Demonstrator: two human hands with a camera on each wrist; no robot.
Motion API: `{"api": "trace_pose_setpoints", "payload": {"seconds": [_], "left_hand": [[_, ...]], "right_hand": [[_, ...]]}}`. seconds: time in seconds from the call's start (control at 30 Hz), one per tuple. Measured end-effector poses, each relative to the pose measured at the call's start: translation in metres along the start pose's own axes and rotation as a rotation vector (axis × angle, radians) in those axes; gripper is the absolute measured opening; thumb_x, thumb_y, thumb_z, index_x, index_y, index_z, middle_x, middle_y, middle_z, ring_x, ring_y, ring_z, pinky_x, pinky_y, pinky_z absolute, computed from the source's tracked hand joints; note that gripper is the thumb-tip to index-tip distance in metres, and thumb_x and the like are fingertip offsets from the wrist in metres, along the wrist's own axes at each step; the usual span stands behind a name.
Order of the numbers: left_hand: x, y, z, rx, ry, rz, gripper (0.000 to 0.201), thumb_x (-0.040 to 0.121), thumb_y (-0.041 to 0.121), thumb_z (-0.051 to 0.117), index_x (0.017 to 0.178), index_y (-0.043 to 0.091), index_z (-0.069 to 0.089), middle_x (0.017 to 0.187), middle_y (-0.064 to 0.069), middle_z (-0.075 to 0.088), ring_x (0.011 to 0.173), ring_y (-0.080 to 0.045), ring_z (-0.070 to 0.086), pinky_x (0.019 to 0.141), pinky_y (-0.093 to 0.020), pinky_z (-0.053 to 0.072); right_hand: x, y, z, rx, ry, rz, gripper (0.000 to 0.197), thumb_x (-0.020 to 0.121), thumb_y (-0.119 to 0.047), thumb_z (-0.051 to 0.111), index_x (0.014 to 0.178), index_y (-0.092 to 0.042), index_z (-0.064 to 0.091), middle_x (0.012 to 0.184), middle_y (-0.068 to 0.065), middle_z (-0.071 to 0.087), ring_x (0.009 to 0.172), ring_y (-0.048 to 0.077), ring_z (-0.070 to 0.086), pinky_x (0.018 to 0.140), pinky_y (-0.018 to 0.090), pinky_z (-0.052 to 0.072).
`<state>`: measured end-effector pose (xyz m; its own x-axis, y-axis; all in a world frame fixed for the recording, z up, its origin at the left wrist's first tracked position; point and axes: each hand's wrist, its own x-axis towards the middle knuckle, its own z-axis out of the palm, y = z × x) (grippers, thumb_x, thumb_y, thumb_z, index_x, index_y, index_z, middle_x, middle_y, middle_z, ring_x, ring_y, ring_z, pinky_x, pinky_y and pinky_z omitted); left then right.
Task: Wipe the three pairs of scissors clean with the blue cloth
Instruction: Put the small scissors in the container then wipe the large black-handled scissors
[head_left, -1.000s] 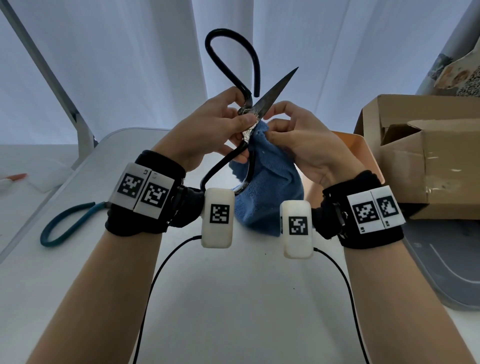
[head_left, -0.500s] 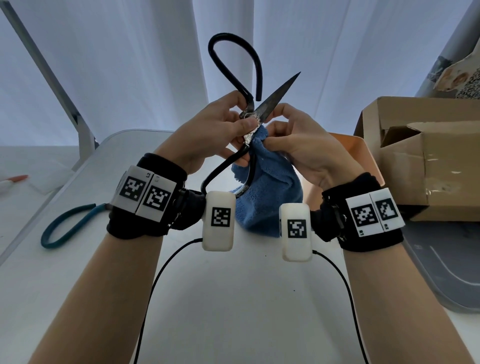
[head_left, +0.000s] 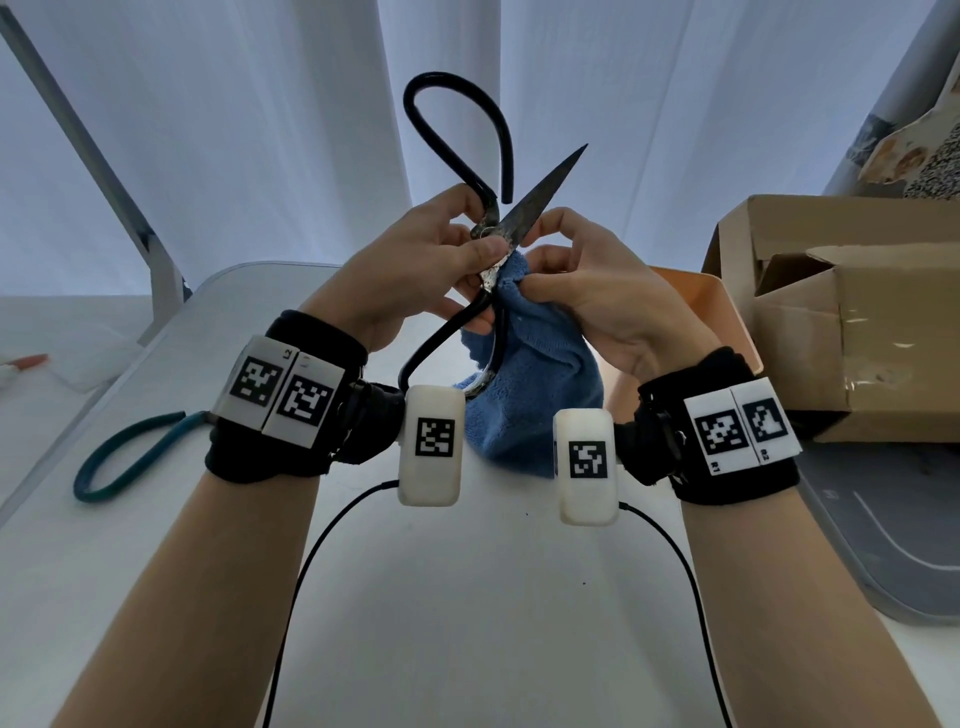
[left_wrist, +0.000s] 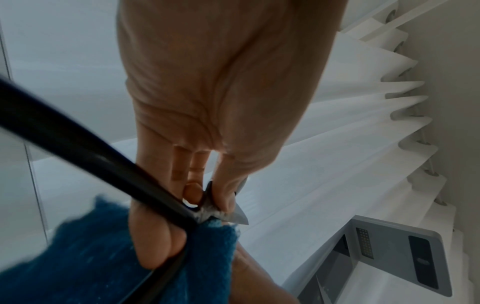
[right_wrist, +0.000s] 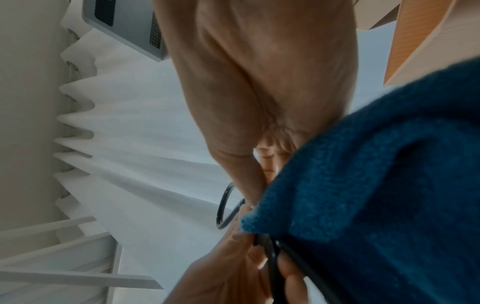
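Observation:
I hold a large pair of black-handled scissors (head_left: 493, 218) up above the table, opened wide. One handle loop stands high and one bare blade (head_left: 545, 189) points up to the right. My left hand (head_left: 415, 260) pinches the scissors at the pivot (left_wrist: 205, 209). My right hand (head_left: 582, 291) grips the blue cloth (head_left: 524, 395) and presses it around the other blade, which the cloth hides. The cloth (right_wrist: 376, 185) hangs down over the lower handle loop (left_wrist: 78, 144). A teal-handled pair of scissors (head_left: 130, 452) lies on the table at the left, half hidden by my left wrist.
An open cardboard box (head_left: 841, 312) stands at the right, with an orange container (head_left: 691, 306) in front of it. A grey tray (head_left: 883, 545) sits at the right edge. The white table (head_left: 467, 597) stretches below my arms. White curtains hang behind.
The scissors and both hands have shifted only slightly. My right hand's pinch of cloth has worked a little along the blade near the pivot.

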<state>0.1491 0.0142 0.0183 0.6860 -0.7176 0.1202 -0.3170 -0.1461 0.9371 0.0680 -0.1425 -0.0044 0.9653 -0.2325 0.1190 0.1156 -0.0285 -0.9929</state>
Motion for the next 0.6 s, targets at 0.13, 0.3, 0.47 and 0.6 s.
{"api": "trace_pose_setpoints", "payload": {"seconds": [0.13,0.3,0.47,0.6], "left_hand": [[0.0004,-0.0007,0.0009,0.017,0.006,0.001,0.015,0.102,0.016,0.055,0.113,0.007,0.052,0.094,-0.016,0.057,0.062,-0.020,0.064,0.061,-0.041,0.061],[0.0004,-0.0007,0.0007,0.016,0.011,-0.008,0.016,0.102,0.016,0.055,0.113,0.006,0.051,0.092,-0.014,0.057,0.061,-0.020,0.065,0.061,-0.040,0.061],[-0.0009,0.0010,-0.0001,0.016,0.002,-0.007,0.009,0.102,0.016,0.055,0.107,0.009,0.051,0.096,-0.017,0.058,0.060,-0.020,0.065,0.060,-0.037,0.060],[-0.0008,0.0008,-0.0031,0.022,0.011,-0.015,0.010,0.101,0.016,0.056,0.108,0.009,0.051,0.096,-0.017,0.059,0.061,-0.022,0.066,0.059,-0.036,0.059]], "right_hand": [[-0.0002,0.0003,0.0009,-0.008,0.004,-0.003,0.037,0.085,0.021,0.056,0.106,-0.009,0.054,0.077,0.008,0.063,0.070,0.020,0.064,0.068,0.027,0.056],[-0.0008,-0.0001,0.0004,-0.011,-0.003,0.006,0.036,0.085,0.020,0.057,0.108,-0.009,0.054,0.078,0.007,0.064,0.071,0.021,0.065,0.071,0.030,0.057],[-0.0015,-0.0006,0.0004,-0.049,-0.003,-0.002,0.036,0.087,0.016,0.059,0.115,-0.007,0.055,0.077,0.007,0.062,0.071,0.018,0.063,0.072,0.027,0.056],[-0.0004,-0.0057,-0.0051,-0.097,0.057,0.034,0.033,0.087,0.016,0.055,0.106,-0.010,0.062,0.080,0.004,0.064,0.072,0.014,0.062,0.067,0.020,0.053]]}}
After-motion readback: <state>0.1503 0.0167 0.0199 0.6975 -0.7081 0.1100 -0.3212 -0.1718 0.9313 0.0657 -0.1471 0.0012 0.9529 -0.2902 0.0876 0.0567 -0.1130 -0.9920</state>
